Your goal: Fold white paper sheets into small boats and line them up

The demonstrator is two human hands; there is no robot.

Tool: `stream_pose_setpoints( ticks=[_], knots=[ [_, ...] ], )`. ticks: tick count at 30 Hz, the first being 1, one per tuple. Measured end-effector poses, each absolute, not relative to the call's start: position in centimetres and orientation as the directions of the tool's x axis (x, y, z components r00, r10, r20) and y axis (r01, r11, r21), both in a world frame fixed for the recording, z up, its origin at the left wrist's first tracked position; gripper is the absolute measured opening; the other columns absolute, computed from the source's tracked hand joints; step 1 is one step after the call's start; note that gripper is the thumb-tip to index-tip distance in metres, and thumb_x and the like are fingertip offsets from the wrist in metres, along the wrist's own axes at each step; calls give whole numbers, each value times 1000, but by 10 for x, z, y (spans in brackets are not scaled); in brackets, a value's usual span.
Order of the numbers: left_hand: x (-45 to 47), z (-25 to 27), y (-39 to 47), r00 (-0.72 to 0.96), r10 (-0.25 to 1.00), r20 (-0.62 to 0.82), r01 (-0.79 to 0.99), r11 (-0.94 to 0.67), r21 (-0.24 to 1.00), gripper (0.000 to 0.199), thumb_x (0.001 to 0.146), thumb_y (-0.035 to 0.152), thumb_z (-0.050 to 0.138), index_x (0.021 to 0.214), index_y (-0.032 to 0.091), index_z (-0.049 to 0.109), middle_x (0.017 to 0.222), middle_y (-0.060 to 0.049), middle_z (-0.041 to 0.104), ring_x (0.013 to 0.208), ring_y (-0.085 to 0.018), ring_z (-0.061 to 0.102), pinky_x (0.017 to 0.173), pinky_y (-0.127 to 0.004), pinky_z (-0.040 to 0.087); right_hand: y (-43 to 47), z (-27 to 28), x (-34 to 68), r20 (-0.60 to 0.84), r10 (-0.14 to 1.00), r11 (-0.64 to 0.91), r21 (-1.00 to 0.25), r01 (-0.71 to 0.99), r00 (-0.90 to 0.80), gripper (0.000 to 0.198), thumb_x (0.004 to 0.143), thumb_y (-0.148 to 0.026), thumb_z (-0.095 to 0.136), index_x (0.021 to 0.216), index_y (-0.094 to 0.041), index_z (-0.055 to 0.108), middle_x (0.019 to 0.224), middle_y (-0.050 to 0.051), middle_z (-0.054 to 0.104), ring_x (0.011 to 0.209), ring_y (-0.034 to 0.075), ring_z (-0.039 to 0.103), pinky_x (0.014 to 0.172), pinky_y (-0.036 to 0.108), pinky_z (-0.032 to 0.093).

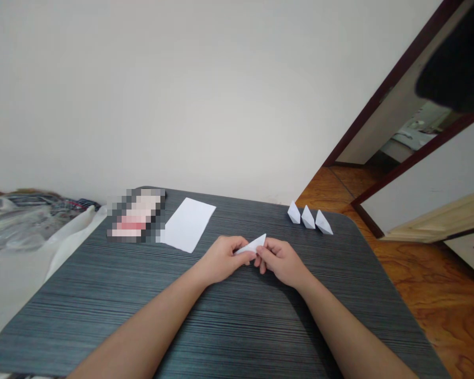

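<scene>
A small piece of folded white paper point(256, 244) with a pointed tip is held between my two hands above the dark table point(221, 326). My left hand point(221, 259) is closed on its left end, thumb along the near side. From the right, my right hand point(281, 259) pinches the same paper with thumb and fingers. Three folded white paper shapes, a left one point(294, 213), a middle one point(308, 217) and a right one point(324, 223), stand in a row at the back right of the table. They look like paper boats.
Flat white paper point(189, 223) lies at the back left, beside a pixelated object point(136, 216). A pale wall point(221, 105) rises behind the table. Clear plastic and fabric point(31, 221) lie left of it. A doorway and wooden floor point(438, 268) are on the right.
</scene>
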State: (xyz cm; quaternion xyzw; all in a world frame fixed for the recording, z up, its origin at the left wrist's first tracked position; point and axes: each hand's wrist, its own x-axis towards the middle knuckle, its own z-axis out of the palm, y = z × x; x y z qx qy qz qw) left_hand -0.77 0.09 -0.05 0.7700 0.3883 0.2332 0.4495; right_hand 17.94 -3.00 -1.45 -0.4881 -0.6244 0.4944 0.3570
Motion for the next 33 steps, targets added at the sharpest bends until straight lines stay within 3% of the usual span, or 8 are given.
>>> stream_pose_setpoints(
  ticks=[8, 16, 24, 33],
  knots=[
    [-9, 0, 1, 622, 783, -8, 405, -312, 859, 30, 84, 34, 46, 69, 16, 63, 61, 0, 60, 54, -10, 49, 52, -21, 32, -31, -13, 178, -65, 960, 8, -966, 260, -273, 27, 88, -34, 48, 68, -16, 55, 60, -1, 60, 46, 9, 55, 47, 20, 42],
    [-8, 0, 0, 613, 790, 15, 397, -324, 859, 27, 84, 32, 46, 70, 16, 62, 63, 0, 61, 56, -11, 51, 53, -21, 33, -30, -15, 178, -14, 951, 78, -956, 283, -310, 21, 88, -29, 48, 73, -16, 56, 63, 0, 61, 50, 10, 56, 51, 21, 43],
    [-7, 3, -1, 650, 758, -53, 349, -236, 907, 27, 82, 34, 49, 74, 14, 65, 69, -2, 65, 60, -12, 55, 53, -20, 36, -32, -11, 177, 42, 960, 132, -939, 316, -277, 19, 88, -25, 47, 74, -16, 56, 60, 0, 60, 53, 11, 56, 54, 22, 44],
    [-9, 9, -2, 677, 733, -71, 356, -241, 903, 33, 84, 36, 47, 68, 13, 64, 61, 0, 63, 53, -8, 48, 48, -18, 32, -31, -18, 179, 33, 939, 133, -953, 272, -343, 14, 87, -25, 49, 84, -15, 59, 69, 2, 62, 56, 11, 57, 55, 22, 46]
  ],
)
